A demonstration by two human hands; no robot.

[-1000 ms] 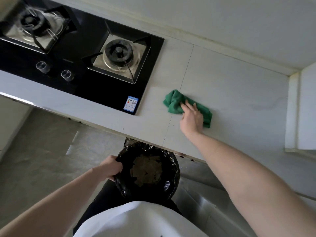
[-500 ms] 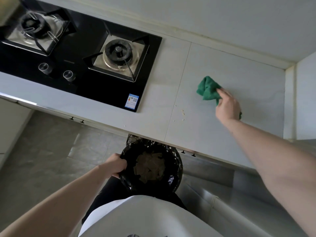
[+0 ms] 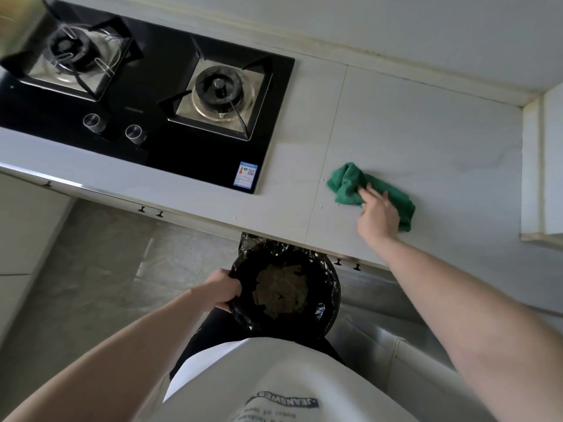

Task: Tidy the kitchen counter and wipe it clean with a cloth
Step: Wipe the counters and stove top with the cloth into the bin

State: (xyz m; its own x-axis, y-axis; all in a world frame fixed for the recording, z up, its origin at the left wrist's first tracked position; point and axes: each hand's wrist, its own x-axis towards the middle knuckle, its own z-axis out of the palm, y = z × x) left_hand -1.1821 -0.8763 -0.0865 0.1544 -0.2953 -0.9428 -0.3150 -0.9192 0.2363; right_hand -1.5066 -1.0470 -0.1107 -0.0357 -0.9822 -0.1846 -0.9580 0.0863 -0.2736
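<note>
From the head camera, looking down, the right hand (image 3: 377,216) lies on top of a crumpled green cloth (image 3: 350,182) and presses it against the pale counter (image 3: 426,141); the fingers are stretched out and slightly spread, not curled around the fabric. The cloth is on the counter to the right of the black gas hob (image 3: 158,117), just past a thin seam in the surface, and part of it shows beyond the hand on the right side. A few small white crumbs (image 3: 322,179) lie on the counter just beside the left edge of the cloth. The left hand (image 3: 222,289) grips the rim of a round bin lined with a black bag (image 3: 323,287), with the fingers curled over the left edge. The bin is held below the front edge of the counter, close to the person's body, and pale scraps (image 3: 281,290) lie inside it. The hob has two burners and two round knobs (image 3: 114,127) near its front.
</note>
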